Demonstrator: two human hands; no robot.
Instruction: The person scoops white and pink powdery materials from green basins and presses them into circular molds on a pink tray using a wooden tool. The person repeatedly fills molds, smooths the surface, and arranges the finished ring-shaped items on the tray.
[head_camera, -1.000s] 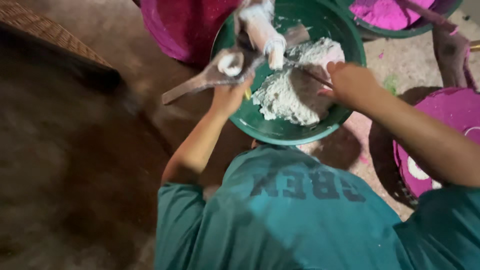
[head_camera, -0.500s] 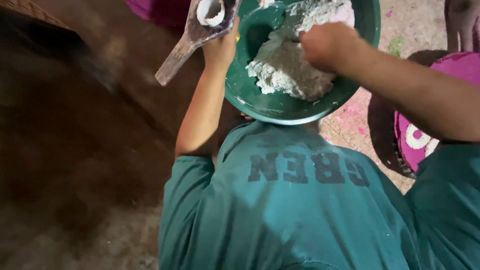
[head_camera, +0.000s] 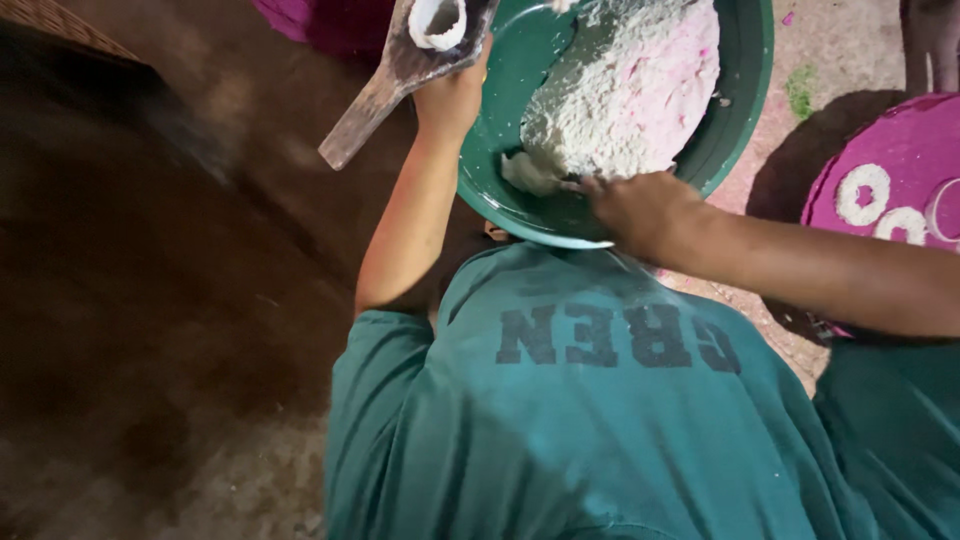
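A flat wooden paddle (head_camera: 405, 70) is gripped by the left hand (head_camera: 452, 95), fingers closed round its upper part, the handle slanting down and away from the grip. On the paddle, just above the grip, a white dough ring (head_camera: 438, 22) is carried. Half a second ago the right hand (head_camera: 640, 212) was buried higher in the white dough (head_camera: 625, 100); now it has been drawn back to the near rim of the green basin (head_camera: 745, 95), fingertips touching a small lump at the heap's edge, whether pinched or not cannot be told. A fresh portion appears to be being pulled. Beyond the right forearm, a magenta tray (head_camera: 900, 160) holding finished rings is seen.
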